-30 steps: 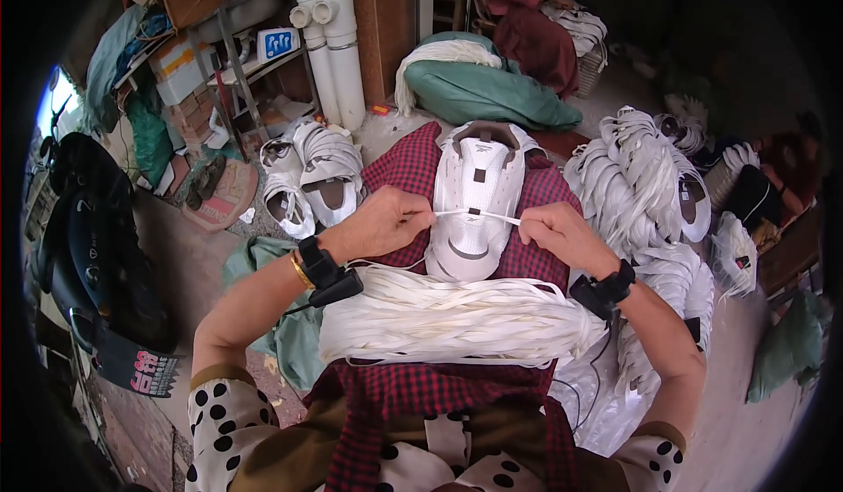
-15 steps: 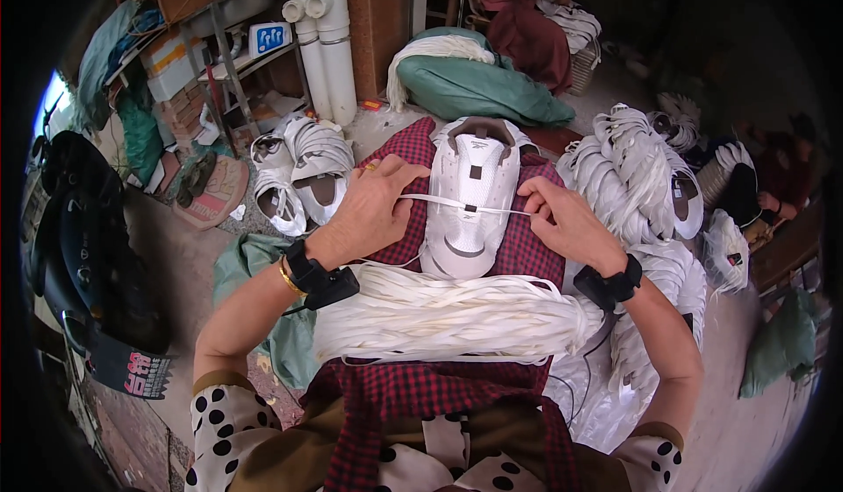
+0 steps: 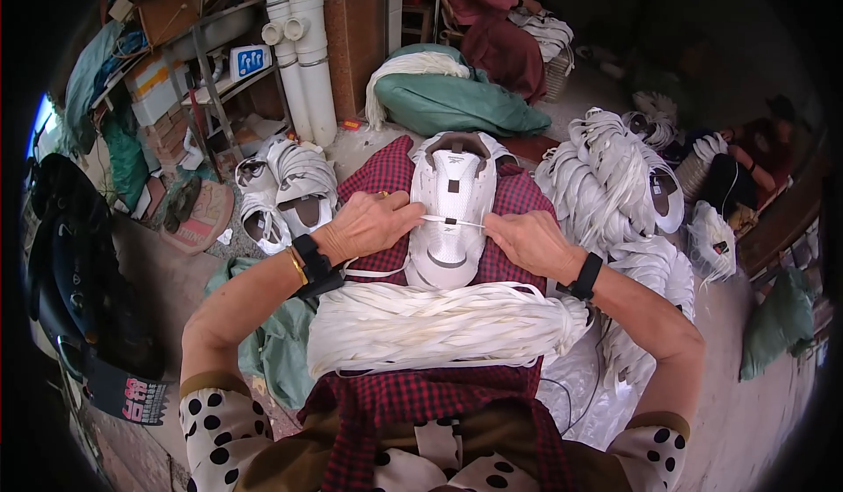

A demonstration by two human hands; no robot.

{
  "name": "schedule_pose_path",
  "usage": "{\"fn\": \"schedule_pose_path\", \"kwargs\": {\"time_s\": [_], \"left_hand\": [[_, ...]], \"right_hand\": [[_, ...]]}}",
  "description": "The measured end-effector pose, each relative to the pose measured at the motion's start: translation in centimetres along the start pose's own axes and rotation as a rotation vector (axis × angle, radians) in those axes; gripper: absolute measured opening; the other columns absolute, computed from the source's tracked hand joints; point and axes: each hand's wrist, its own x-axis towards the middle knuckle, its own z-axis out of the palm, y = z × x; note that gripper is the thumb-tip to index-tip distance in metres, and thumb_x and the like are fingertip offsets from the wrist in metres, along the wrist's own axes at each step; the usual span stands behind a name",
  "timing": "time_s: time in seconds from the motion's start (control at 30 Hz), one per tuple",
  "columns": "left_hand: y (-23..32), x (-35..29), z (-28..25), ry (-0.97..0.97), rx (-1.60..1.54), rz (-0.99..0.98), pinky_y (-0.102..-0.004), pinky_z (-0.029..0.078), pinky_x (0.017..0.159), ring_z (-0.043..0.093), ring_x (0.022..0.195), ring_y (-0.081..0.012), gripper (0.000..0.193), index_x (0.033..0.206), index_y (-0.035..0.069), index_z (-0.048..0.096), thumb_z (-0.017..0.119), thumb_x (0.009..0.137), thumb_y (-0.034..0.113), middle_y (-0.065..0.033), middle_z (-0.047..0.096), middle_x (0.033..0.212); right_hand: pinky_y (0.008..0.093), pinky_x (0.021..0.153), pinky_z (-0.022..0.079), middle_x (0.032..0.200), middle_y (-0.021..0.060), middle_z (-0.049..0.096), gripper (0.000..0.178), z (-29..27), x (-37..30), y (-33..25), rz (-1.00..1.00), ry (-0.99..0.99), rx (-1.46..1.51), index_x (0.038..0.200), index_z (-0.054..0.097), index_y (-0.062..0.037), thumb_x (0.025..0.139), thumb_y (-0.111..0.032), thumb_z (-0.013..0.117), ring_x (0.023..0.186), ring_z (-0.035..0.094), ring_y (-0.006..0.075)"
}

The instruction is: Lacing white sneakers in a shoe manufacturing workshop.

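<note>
A white shoe upper (image 3: 448, 251) with a brown lining lies on the red-and-black checked cloth over my lap, its toe toward me. A white shoelace (image 3: 470, 223) runs straight across it, through a small dark loop on the tongue. My left hand (image 3: 376, 225) pinches the lace at the upper's left edge. At the right edge my right hand (image 3: 534, 244) closes its fingertips on the lace's other side. Below the left wrist a slack length of lace hangs over the cloth. A thick bundle of white laces (image 3: 439, 327) lies across my lap, nearer to me.
Strung white shoe uppers (image 3: 597, 176) are heaped on the right, with a few more uppers (image 3: 290, 193) at the left. Behind lies a green sack (image 3: 457, 101); a seated person (image 3: 492, 35) works beyond it. White pipes (image 3: 303, 62) stand at the back, a dark scooter (image 3: 97, 264) far left.
Both hands have come closer to the upper, and the right has moved inward along the lace. The lace is now straighter across the tongue. The whole view has shifted slightly.
</note>
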Motion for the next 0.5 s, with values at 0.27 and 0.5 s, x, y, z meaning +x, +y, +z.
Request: {"fn": "schedule_pose_path", "kwargs": {"time_s": [0.27, 0.5], "left_hand": [[-1.4, -1.9, -0.7, 0.064, -0.2, -0.076, -0.0452, 0.049, 0.058, 0.062, 0.068, -0.0355, 0.024, 0.089, 0.006, 0.057, 0.059, 0.096, 0.029, -0.0129, 0.06, 0.079], [-2.1, -2.6, -1.6, 0.015, -0.093, -0.102, -0.0433, 0.048, 0.058, 0.061, 0.069, -0.035, 0.022, 0.093, 0.006, 0.06, 0.064, 0.093, 0.028, -0.0119, 0.061, 0.082]], "right_hand": [[0.0312, 0.052, 0.036, 0.058, 0.0031, 0.044, 0.029, -3.4, -4.8, 4.4, 0.41, -0.126, 0.527, 0.072, 0.053, 0.0011, 0.094, -0.017, 0.049, 0.055, 0.043, 0.012], [0.0326, 0.072, 0.047, 0.07, 0.0083, 0.057, 0.018, -3.3, -3.5, 3.8, 0.618, -0.17, 0.664, 0.079, 0.058, 0.002, 0.087, -0.012, 0.052, 0.071, 0.056, 0.0192]]}}
